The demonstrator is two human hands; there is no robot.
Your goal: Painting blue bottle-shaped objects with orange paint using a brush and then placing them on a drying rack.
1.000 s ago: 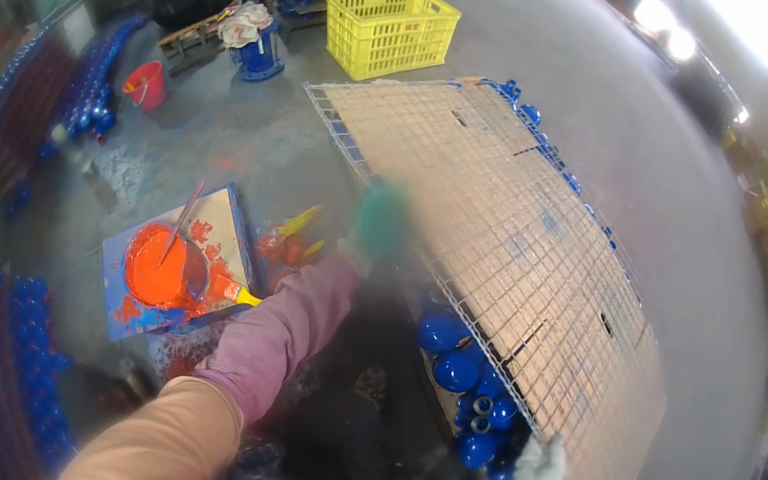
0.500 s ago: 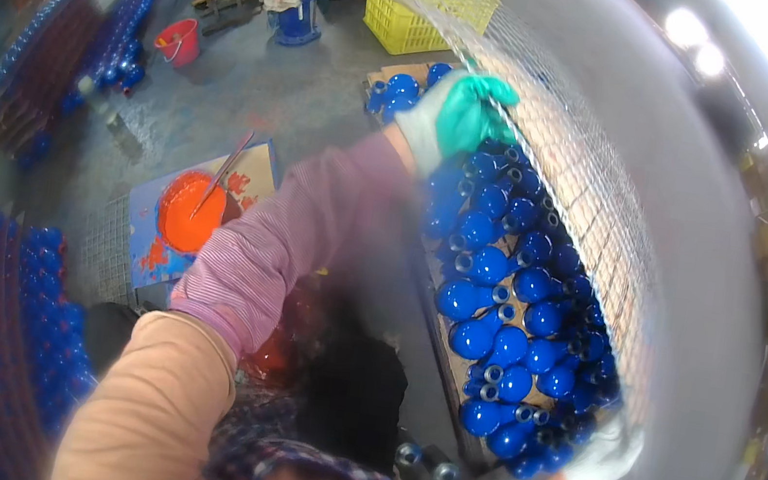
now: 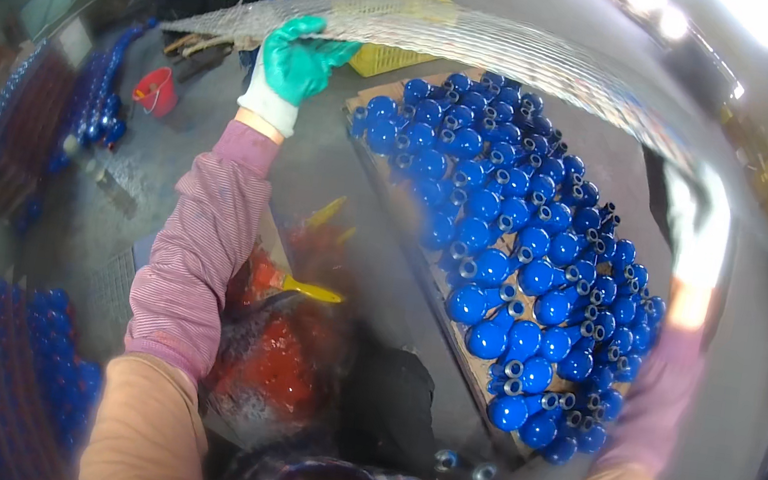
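A wire mesh panel [image 3: 528, 52] is raised between my two hands, arching across the far side of the view. My left hand [image 3: 298, 71], in a green-and-white glove, is closed on its left part. Closed at the panel's right end is my right hand [image 3: 698, 220], white-gloved and smeared by motion. Below the panel lie many glossy blue round pieces [image 3: 554, 305] with ring-shaped metal ends, crowded on a flat board. They are apart from both hands.
A yellow-handled paintbrush [image 3: 311, 291] lies by a red, paint-covered surface [image 3: 278, 368] in front of me. Beyond are a red bucket [image 3: 157, 91] and a yellow crate [image 3: 380, 61], partly behind the mesh. Stacked racks of blue pieces [image 3: 24, 356] stand at left.
The mesh panel has swung up and away from the blue pieces, uncovering more of them. My left hand moved left, and my right hand rose at the right side.
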